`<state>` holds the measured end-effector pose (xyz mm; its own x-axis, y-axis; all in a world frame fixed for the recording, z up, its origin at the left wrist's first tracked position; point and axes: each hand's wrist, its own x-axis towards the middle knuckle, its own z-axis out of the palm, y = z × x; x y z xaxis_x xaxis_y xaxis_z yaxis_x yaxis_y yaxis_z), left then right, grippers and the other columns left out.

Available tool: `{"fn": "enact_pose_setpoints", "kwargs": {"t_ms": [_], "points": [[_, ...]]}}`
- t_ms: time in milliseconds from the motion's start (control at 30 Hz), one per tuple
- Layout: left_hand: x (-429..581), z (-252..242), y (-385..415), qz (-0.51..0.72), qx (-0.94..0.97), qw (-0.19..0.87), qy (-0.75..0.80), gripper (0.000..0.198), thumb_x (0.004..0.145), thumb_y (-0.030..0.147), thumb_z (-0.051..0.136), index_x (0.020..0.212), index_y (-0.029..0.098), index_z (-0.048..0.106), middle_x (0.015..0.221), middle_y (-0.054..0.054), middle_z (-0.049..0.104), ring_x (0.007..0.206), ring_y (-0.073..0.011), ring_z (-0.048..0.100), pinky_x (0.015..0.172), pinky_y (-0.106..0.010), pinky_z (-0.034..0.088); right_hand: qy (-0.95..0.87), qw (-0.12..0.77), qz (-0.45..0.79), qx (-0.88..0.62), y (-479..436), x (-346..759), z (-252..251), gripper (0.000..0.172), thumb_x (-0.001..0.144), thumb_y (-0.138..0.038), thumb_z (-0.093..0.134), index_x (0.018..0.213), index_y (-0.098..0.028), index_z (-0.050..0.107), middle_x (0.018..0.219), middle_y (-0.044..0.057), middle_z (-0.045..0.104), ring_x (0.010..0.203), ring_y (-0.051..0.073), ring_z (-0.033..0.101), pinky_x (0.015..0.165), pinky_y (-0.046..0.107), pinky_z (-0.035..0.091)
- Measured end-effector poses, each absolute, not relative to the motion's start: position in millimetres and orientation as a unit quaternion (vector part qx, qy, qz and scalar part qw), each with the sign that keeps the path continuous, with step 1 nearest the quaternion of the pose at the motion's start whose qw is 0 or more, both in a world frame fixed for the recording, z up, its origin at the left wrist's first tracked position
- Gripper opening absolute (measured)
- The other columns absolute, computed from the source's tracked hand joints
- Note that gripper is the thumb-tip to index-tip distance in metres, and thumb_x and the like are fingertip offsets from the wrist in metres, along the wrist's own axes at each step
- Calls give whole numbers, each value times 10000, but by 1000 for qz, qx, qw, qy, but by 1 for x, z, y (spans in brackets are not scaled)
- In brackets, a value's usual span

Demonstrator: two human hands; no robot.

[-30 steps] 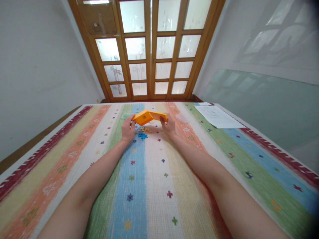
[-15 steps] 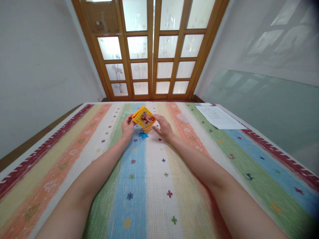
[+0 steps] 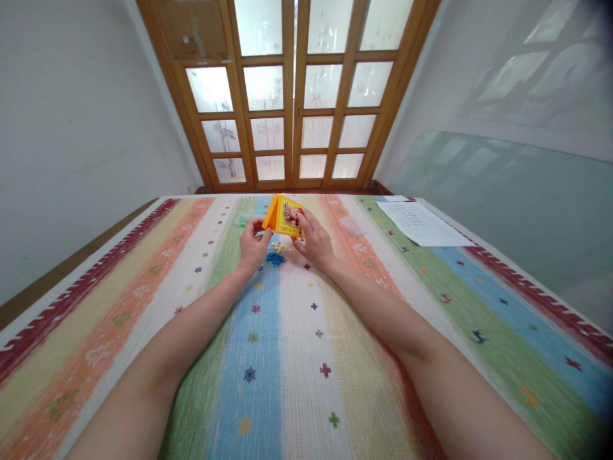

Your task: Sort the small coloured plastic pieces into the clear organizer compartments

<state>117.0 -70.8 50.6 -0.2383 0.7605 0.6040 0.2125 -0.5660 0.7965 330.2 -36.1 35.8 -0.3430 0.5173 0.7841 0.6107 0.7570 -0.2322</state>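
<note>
Both forearms stretch over the striped table toward its far edge. The left hand (image 3: 252,244) pinches the near left corner of the tilted yellow box (image 3: 286,217); the right hand (image 3: 313,241) grasps its right side, above small loose pieces (image 3: 276,253).

Both hands, left hand (image 3: 252,245) and right hand (image 3: 313,241), hold a tilted yellow box (image 3: 283,217) above small pieces (image 3: 276,253)

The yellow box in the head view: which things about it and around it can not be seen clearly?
- Yellow box: print too small to read; the right hand covers its right edge.
- Small pieces under it: too small to identify.
- Paper sheet: text too small.
- Left hand: its grip is hidden behind the box.
</note>
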Motion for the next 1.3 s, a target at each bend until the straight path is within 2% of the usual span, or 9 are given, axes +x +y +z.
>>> {"fn": "enact_pose_setpoints", "kwargs": {"t_ms": [67,200,300,533,667,867,1033,1167,1300], "points": [[112,50,-69,665,581,189,430,249,917,306,668,1151,233,621,1095,-62,687,991,-199,699,783,-314,635,-792,486,-41,-368,-29,339,34,631,982,-372,579,1575,-260,396,1591,126,474,1439,332,483,1140,544,486],[100,49,-66,651,593,158,447,240,912,237,618,1150,228,648,1121,-68,684,1042,-222,680,816,-339,629,-756,507,21,-413,-14,353,23,394,1007,-430,527,1332,-228,619,1237,109,730,1074,290,705,913,445,582],[95,49,-64,652,592,132,455,264,892,180,585,1144,217,654,1109,-67,686,1033,-219,676,815,-334,627,-762,498,62,-409,-8,355,17,356,1013,-499,515,1167,-228,685,1093,73,764,948,255,718,819,384,570],[95,53,-67,626,614,83,473,297,932,186,528,1213,205,621,1167,-77,689,1068,-202,671,875,-328,615,-745,514,104,-412,-9,355,19,392,1022,-559,503,1052,-226,709,932,48,760,806,200,703,723,298,523],[95,54,-69,619,628,74,466,353,935,170,524,1272,227,613,1238,-81,684,1091,-214,670,905,-338,602,-742,528,99,-402,-12,352,20,324,1009,-499,538,1108,-243,709,1031,48,764,911,222,715,792,325,544],[91,48,-63,632,605,134,465,482,915,167,587,1386,263,568,1297,-74,665,1047,-217,688,930,-363,594,-750,514,122,-399,-21,346,21,327,1023,-466,500,1168,-249,698,1136,49,758,1013,228,711,879,344,553],[97,45,-61,647,565,267,437,539,894,194,654,1419,266,555,1211,-70,678,1019,-217,709,883,-362,618,-749,512,125,-402,-23,343,26,363,1008,-484,516,1238,-238,653,1153,69,744,1021,253,702,895,379,551],[108,45,-61,647,529,403,372,578,863,297,767,1399,259,555,1296,-96,661,1149,-265,682,903,-387,621,-771,494,136,-377,-27,342,30,589,947,-527,630,1459,-262,512,1369,105,655,1150,288,662,951,435,557],[112,44,-59,642,492,480,339,607,848,318,782,1404,266,541,1346,-102,656,1154,-272,681,905,-401,622,-812,460,163,-320,-29,340,28,811,906,-575,687,1595,-306,355,1576,125,466,1366,315,523,989,463,567]]}}
